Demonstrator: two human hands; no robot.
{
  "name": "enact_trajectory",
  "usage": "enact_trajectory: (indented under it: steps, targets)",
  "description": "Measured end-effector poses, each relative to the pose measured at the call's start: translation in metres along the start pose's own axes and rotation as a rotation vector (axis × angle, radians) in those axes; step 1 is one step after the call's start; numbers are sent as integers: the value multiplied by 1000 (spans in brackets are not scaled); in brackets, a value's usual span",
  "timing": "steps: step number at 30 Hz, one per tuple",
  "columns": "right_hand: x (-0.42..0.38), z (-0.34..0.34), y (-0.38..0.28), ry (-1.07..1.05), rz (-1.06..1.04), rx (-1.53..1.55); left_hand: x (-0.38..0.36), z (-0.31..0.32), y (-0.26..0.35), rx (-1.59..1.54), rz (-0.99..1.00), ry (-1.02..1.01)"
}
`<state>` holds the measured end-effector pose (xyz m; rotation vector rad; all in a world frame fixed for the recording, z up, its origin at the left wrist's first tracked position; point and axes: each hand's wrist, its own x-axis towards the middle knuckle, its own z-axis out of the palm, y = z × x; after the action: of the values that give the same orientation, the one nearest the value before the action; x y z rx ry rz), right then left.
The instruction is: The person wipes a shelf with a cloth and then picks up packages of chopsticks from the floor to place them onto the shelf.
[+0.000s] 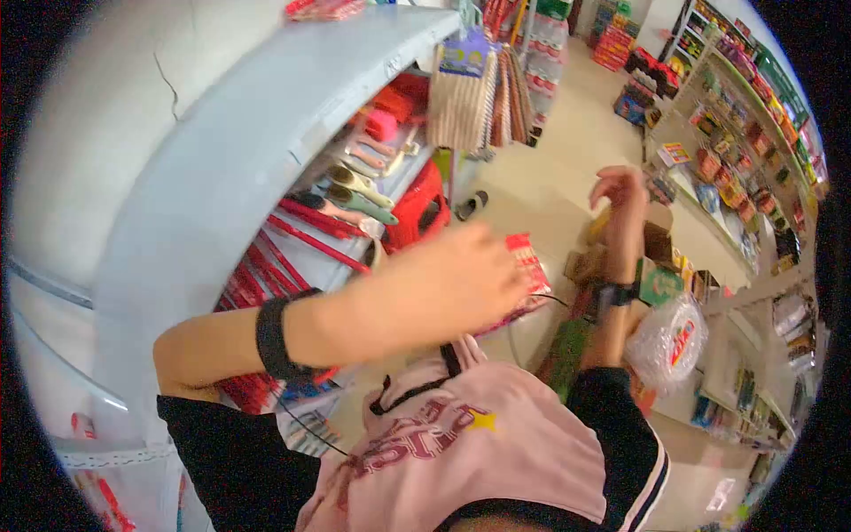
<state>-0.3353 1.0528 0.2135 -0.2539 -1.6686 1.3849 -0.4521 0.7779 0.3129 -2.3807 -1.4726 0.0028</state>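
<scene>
My left hand [465,279] reaches across my body and is smeared by motion. Its fingers are closed around a red-and-white packet [530,266], which shows past the fingertips; the rest of the packet is hidden behind the hand. Raised on the other side, my right hand [623,191] has loosely bent fingers and holds nothing. Each wrist wears a black band. Beside my left forearm, a shelf holds several brush-like items with pale and green handles [359,191], a red plastic item [424,208] and red stick-like goods [266,275].
A grey-white shelf board [266,115] curves along the left. Striped cloth bundles [461,97] hang at its end. Under my right arm are cartons [660,239] and a bubble-wrapped bundle [669,341]. Stocked racks [727,160] line the aisle's right side.
</scene>
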Motion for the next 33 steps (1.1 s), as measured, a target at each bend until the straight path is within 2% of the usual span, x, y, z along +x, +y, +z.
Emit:
enact_trajectory:
  steps: [1, 3, 5, 7, 9, 11, 12, 13, 14, 15, 16, 17, 18, 19, 21, 23, 25, 27, 29, 31, 33]
  targets:
    - [-10, -5, 20, 51, 33, -67, -2, 4, -1, -41, -48, -39]
    - [-36, -29, 87, 142, 288, -129, -6, 31, -3, -106, -164, -49]
    - [-91, -48, 151, 141, 357, -338, -18, 59, 2, -174, -209, -27]
    - [-151, -64, 195, 94, 458, -362, -29, 97, 10, -312, -386, -16]
    - [-201, -69, 190, 91, 794, -19, -33, 143, 28, -749, -633, 57]
    - [-240, -85, 168, 27, 920, -123, -29, 212, 63, -1191, -983, 202]
    - [-259, -98, 160, 63, 934, -127, -24, 248, 83, -1154, -1058, 210]
    - [-270, -111, 154, -5, 993, -126, -17, 284, 99, -1106, -1128, 233]
    - [-277, -129, 148, -84, 1048, -134, -6, 316, 111, -1121, -1104, 239]
    - [-282, -141, 142, -70, 1087, -125, 4, 346, 126, -1283, -1047, 164]
    - [-286, -155, 142, -73, 1087, -137, 16, 375, 138, -1440, -988, 93]
    - [-291, -168, 148, -82, 1092, -147, 27, 405, 149, -1460, -989, 113]
    - [-296, -178, 155, -73, 1088, -149, 32, 435, 159, -1553, -947, -25]
    - [-294, -189, 159, -154, 1128, -190, 39, 462, 167, -1636, -899, -164]
    - [-295, -205, 183, -164, 1147, -152, 55, 506, 186, -1583, -909, -162]
    - [-288, -207, 196, -206, 1167, -206, 61, 533, 209, -1852, -1274, -50]
    - [-283, -197, 207, -241, 1183, -254, 59, 516, 215, -1843, -1339, -82]
    - [-272, -187, 217, -220, 1180, -223, 56, 517, 214, -2254, -1573, -200]
    - [-270, -178, 237, -241, 1194, -208, 44, 548, 214, -2296, -1536, -206]
    - [-260, -165, 257, -261, 1205, -195, 39, 564, 202, -2119, -1675, -164]
    - [-252, -159, 279, -272, 1281, -199, 35, 582, 188, -2123, -1678, -144]
